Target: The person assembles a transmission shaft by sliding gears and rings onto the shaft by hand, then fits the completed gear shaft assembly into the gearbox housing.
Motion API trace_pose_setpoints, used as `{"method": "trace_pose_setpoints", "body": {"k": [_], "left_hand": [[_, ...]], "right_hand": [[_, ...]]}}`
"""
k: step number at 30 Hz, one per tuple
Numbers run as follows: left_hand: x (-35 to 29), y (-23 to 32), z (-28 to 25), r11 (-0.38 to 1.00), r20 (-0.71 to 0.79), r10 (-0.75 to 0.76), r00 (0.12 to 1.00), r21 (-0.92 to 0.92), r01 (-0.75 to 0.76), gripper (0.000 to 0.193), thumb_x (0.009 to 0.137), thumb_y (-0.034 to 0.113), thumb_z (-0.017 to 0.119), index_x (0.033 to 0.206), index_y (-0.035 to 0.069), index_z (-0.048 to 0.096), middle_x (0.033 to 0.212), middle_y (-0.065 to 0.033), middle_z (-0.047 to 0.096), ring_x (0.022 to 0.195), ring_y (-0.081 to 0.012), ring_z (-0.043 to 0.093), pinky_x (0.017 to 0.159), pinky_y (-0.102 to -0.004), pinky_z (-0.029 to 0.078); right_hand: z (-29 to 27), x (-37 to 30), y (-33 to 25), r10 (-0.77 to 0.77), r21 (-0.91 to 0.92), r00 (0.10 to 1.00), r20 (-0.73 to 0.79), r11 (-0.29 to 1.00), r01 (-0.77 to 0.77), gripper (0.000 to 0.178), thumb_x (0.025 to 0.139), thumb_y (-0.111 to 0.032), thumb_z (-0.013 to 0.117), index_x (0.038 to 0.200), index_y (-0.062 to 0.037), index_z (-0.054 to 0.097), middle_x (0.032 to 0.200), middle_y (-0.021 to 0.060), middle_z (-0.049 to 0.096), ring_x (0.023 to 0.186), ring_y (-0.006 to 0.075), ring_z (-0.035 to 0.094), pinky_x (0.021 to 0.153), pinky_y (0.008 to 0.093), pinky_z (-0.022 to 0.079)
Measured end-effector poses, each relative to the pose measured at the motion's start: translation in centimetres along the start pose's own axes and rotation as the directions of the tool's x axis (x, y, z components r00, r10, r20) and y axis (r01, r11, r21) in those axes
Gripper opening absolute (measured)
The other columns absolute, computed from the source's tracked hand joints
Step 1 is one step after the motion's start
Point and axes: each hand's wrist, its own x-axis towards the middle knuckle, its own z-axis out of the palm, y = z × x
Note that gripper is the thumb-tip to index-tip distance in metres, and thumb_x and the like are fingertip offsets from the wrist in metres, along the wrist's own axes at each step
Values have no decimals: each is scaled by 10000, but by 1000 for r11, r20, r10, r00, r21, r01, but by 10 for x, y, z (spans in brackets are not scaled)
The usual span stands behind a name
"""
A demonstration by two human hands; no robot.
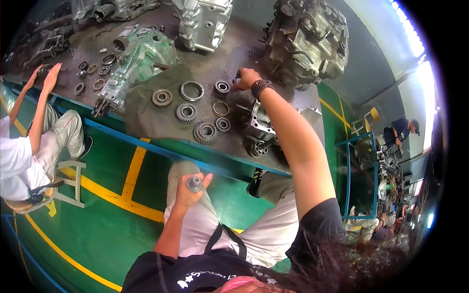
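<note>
My left hand (183,199) rests over my left thigh, fingers wrapped round a metal shaft (194,183) seen nearly end-on. Out over the table (234,58), my right hand (248,79) has its fingers curled together at something small and dark that I cannot make out. Just left of those fingertips lies a dark double-row gear (221,89). Around it on a cloth (141,119) are a toothed ring (192,91), a thin brass-coloured ring (221,108), a small bearing (223,124) and several gears, among them a large one (204,132) near the table's front edge.
Below my right forearm stands an opened metal housing (259,122). A large gearbox (310,44) sits far right, a silver casing (205,24) at the back, a green-stained casing (141,53) to the left. At far left, another person's hands (49,78) hold a geared part.
</note>
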Motion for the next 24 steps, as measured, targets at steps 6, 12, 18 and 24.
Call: {"method": "trace_pose_setpoints", "body": {"k": [6,12,18,24], "left_hand": [[1,15,7,991,69,-23,997,-129,32,367,927,123,739,673,4,503,616,-99,323,609,-89,319,522,-335,350],[1,8,10,998,89,45,995,-43,-41,460,941,122,736,623,26,418,619,-32,264,586,-91,268,484,-346,270],[3,6,9,996,74,5,997,-91,1,472,942,130,736,611,25,416,615,-43,259,583,-92,274,476,-349,268],[1,5,17,997,70,43,997,-65,-38,457,944,138,734,610,17,446,603,-50,275,579,-89,278,474,-345,279]], "right_hand": [[15,11,7,-135,13,984,120,991,134,719,649,-389,902,1246,-60,674,1224,197,702,1165,340,665,1005,410,535],[-3,21,3,-147,-19,937,318,987,161,937,670,-254,902,1494,-135,473,1317,219,644,1226,346,622,1033,419,508],[-10,-18,-30,-546,47,817,185,836,547,878,719,-176,865,1499,-168,462,1366,224,584,1279,374,563,1080,436,472],[-7,-16,-36,-535,-15,831,156,839,543,676,705,-237,880,1324,-145,622,1213,184,686,1150,379,642,990,452,523]]}}
